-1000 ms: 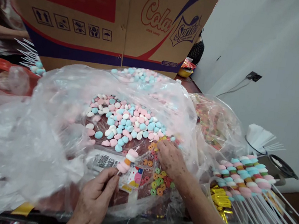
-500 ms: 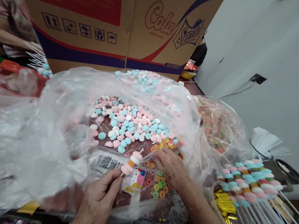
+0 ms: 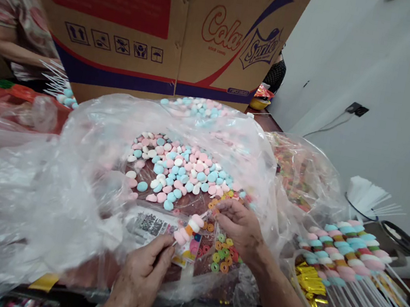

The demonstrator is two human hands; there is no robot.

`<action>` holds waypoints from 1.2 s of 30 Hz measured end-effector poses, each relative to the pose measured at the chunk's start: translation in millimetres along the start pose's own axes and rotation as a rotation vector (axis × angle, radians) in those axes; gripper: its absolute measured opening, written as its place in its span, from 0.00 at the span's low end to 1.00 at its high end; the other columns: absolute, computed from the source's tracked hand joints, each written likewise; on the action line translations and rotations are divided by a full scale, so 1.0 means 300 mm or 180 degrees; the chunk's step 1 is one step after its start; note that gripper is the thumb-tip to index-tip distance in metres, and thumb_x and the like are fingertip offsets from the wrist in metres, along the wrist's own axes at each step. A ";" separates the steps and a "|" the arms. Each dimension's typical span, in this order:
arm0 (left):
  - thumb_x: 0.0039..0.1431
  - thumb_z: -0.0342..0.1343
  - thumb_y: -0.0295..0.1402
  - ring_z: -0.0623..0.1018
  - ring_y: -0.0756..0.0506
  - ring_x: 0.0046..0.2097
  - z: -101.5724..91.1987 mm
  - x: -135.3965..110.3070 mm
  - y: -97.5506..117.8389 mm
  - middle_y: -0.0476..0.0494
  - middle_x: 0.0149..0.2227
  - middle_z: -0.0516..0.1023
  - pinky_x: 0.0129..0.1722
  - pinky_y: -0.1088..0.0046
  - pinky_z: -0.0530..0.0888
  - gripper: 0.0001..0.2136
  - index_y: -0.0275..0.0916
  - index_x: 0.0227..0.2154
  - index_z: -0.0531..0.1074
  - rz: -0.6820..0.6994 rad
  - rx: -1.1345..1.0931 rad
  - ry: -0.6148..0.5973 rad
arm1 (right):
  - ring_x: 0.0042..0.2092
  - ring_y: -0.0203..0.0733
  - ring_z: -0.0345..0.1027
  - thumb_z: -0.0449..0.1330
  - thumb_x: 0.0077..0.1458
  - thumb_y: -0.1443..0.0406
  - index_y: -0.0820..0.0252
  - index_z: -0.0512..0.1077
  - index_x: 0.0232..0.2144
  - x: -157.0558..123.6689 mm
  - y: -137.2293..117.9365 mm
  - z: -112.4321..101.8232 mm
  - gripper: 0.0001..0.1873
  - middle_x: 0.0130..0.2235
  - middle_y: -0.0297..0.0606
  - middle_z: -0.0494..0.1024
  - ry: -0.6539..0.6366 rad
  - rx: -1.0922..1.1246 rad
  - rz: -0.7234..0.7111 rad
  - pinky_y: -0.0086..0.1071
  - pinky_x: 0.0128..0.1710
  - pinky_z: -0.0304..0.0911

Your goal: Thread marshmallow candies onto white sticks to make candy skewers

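Observation:
My left hand (image 3: 140,279) is closed on a white stick whose upper part carries a short stack of pink, orange and white candies (image 3: 188,227). My right hand (image 3: 242,228) hovers just right of the stick's tip, fingers pinched on a small orange ring candy (image 3: 215,205). Both hands are over a wide clear plastic bag (image 3: 65,188) spread open. In it lie several pink, blue and white marshmallow candies (image 3: 174,169) and a small heap of coloured ring candies (image 3: 222,253).
A big cardboard box (image 3: 151,24) stands behind the bag. Finished candy skewers (image 3: 346,250) lie in a bundle at the right above gold wrappers (image 3: 309,283). Another person (image 3: 13,6) holds sticks at the far left. A second bag of candies (image 3: 296,174) sits right.
My right hand lifted off the ring candy heap with a ring pinched and came to the stick's tip. The left hand and skewer shifted slightly right and down.

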State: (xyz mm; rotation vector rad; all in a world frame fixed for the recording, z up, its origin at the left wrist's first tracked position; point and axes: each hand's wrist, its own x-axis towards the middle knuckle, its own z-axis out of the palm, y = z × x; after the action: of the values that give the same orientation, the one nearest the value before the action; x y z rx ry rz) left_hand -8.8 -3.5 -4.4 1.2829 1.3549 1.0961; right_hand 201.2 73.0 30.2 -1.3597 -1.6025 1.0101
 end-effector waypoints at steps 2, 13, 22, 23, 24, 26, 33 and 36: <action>0.60 0.54 0.39 0.70 0.48 0.24 0.001 0.002 -0.006 0.53 0.22 0.73 0.26 0.77 0.67 0.10 0.42 0.34 0.79 0.0132 0.0154 -0.0022 | 0.32 0.37 0.69 0.64 0.50 0.60 0.58 0.72 0.32 0.000 -0.016 0.007 0.09 0.31 0.34 0.76 -0.0012 0.0859 0.0159 0.31 0.34 0.65; 0.62 0.52 0.38 0.69 0.49 0.24 -0.010 0.008 -0.022 0.53 0.22 0.72 0.26 0.78 0.67 0.11 0.41 0.33 0.79 0.0369 0.0427 -0.0157 | 0.31 0.36 0.70 0.71 0.44 0.59 0.59 0.76 0.29 -0.008 -0.034 0.030 0.12 0.29 0.33 0.77 -0.0571 0.1378 0.0381 0.30 0.33 0.66; 0.61 0.52 0.37 0.76 0.46 0.27 -0.022 0.017 -0.015 0.50 0.26 0.80 0.28 0.76 0.71 0.12 0.42 0.36 0.80 0.0299 0.0326 -0.0334 | 0.36 0.37 0.71 0.68 0.50 0.59 0.59 0.78 0.32 -0.033 -0.004 0.041 0.10 0.35 0.35 0.78 -0.0996 0.0695 0.0015 0.30 0.37 0.65; 0.61 0.52 0.37 0.75 0.46 0.28 -0.020 0.015 -0.013 0.50 0.26 0.79 0.29 0.76 0.71 0.12 0.42 0.36 0.80 0.0288 0.0313 -0.0307 | 0.36 0.37 0.70 0.68 0.51 0.59 0.60 0.78 0.32 -0.032 -0.009 0.042 0.10 0.34 0.35 0.78 -0.1025 0.0656 0.0008 0.30 0.36 0.65; 0.61 0.52 0.38 0.74 0.46 0.28 -0.018 0.013 -0.012 0.50 0.27 0.79 0.29 0.75 0.70 0.12 0.42 0.36 0.80 0.0265 0.0282 -0.0285 | 0.36 0.37 0.70 0.67 0.51 0.58 0.60 0.78 0.33 -0.030 -0.018 0.040 0.11 0.34 0.35 0.78 -0.1083 0.0639 0.0007 0.29 0.36 0.65; 0.60 0.53 0.39 0.72 0.46 0.28 -0.013 0.008 -0.009 0.50 0.26 0.78 0.29 0.75 0.69 0.12 0.42 0.35 0.80 0.0160 0.0159 -0.0236 | 0.36 0.38 0.70 0.66 0.53 0.58 0.59 0.77 0.36 -0.016 -0.040 0.029 0.12 0.36 0.35 0.78 -0.1169 0.0597 -0.0013 0.29 0.35 0.65; 0.62 0.54 0.44 0.63 0.50 0.22 -0.011 0.000 -0.026 0.55 0.20 0.64 0.22 0.78 0.60 0.13 0.39 0.30 0.74 -0.0136 -0.0452 -0.0213 | 0.39 0.41 0.70 0.52 0.63 0.65 0.59 0.75 0.36 0.144 -0.078 -0.029 0.11 0.37 0.39 0.78 0.0187 -0.2201 -0.0100 0.31 0.39 0.61; 0.62 0.53 0.43 0.63 0.51 0.22 -0.012 -0.001 -0.024 0.55 0.19 0.65 0.22 0.78 0.59 0.13 0.40 0.29 0.74 -0.0061 -0.0351 -0.0175 | 0.38 0.43 0.70 0.52 0.61 0.70 0.60 0.74 0.35 0.196 -0.064 -0.009 0.10 0.38 0.45 0.76 -0.0004 -0.3585 0.0199 0.31 0.35 0.59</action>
State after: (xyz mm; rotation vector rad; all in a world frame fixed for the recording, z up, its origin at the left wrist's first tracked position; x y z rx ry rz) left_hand -13.5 -4.2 -10.9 1.2087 1.2464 1.0994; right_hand 190.0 129.4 53.3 -2.0955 -2.2461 0.0348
